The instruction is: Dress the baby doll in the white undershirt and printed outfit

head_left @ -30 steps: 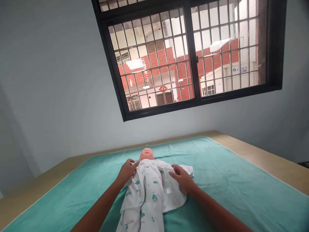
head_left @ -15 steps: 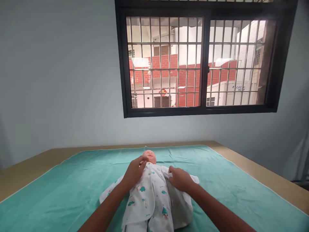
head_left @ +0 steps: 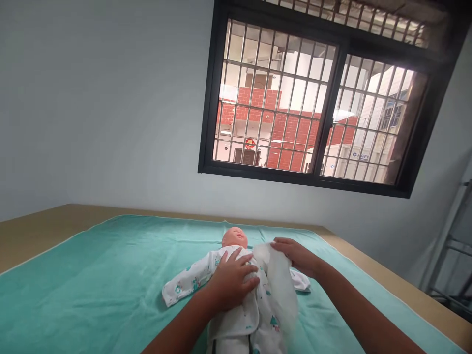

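A baby doll (head_left: 235, 237) lies face up, its head toward the wall. It wears a white baby shirt (head_left: 236, 320) printed with small green figures. My left hand (head_left: 236, 280) rests on the doll's chest, fingers spread over the cloth. Beside the chest, my right hand (head_left: 295, 253) pinches the upper edge of the shirt's front flap (head_left: 283, 285), which is raised and blurred by motion. One sleeve (head_left: 188, 279) stretches out to the left; part of the other sleeve (head_left: 301, 281) shows beneath my right forearm. The doll's lower end runs out of view.
A green cloth (head_left: 110, 275) lies under the doll, over a tan tabletop (head_left: 33, 221). The table meets a grey wall (head_left: 110, 123) with a barred, dark-framed window (head_left: 317, 179). A metal frame (head_left: 448, 241) stands at the right.
My left hand has moved from beside the doll's face down onto its chest and spread out. My right hand has lifted the flap. The left sleeve now lies exposed, and the view has tilted.
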Demonstrator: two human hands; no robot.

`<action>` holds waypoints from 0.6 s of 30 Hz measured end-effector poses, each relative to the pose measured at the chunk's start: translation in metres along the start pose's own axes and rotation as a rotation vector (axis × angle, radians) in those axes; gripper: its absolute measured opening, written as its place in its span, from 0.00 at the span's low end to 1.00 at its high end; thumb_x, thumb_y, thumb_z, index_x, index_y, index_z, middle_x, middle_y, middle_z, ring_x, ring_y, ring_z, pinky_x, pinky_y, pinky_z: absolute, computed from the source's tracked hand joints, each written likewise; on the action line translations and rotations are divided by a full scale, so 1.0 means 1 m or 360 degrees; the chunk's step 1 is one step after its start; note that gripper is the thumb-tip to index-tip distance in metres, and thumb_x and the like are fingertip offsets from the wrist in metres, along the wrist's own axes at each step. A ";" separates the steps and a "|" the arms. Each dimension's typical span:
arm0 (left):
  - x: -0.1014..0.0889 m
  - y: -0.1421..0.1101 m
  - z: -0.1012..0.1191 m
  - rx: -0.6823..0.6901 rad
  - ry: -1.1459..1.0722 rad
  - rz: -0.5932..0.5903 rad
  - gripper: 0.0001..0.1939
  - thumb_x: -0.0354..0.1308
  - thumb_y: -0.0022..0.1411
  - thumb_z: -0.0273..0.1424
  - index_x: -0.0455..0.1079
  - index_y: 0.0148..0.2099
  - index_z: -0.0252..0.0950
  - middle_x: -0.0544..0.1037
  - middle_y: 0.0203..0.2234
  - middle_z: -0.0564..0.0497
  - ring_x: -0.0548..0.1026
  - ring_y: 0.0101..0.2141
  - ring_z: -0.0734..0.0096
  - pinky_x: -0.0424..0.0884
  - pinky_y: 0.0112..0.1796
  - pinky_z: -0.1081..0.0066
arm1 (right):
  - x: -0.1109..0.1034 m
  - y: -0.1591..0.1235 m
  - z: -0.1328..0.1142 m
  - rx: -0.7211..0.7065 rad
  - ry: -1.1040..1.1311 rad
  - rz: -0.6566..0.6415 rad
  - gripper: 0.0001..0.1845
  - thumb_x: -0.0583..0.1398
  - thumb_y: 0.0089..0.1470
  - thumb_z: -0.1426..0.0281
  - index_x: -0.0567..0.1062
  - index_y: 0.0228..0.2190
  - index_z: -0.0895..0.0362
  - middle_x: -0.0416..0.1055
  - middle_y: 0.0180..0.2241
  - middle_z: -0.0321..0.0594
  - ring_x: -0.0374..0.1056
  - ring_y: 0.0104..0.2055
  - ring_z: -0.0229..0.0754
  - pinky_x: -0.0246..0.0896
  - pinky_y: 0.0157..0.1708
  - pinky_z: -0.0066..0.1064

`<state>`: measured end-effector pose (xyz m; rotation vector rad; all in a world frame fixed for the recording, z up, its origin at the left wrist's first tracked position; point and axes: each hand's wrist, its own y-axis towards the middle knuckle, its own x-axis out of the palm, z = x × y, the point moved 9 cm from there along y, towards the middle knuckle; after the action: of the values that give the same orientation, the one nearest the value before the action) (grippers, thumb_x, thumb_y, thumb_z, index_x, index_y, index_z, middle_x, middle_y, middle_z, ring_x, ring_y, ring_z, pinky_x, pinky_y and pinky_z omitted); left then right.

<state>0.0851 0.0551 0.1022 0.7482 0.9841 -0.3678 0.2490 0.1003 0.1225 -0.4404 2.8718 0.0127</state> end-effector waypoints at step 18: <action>-0.034 0.006 -0.042 -0.0213 -0.0953 0.0569 0.20 0.51 0.63 0.37 0.66 0.57 0.40 0.66 0.59 0.46 0.63 0.59 0.58 0.61 0.58 0.58 | 0.129 -0.095 -0.018 -0.0888 -0.1374 0.0274 0.20 0.60 0.52 0.70 0.70 0.48 0.50 0.70 0.49 0.45 0.68 0.49 0.48 0.66 0.48 0.39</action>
<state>0.0457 0.0878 0.1196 0.6222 0.2981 -0.1898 0.1532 -0.0292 0.1126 -0.1948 1.9977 0.8274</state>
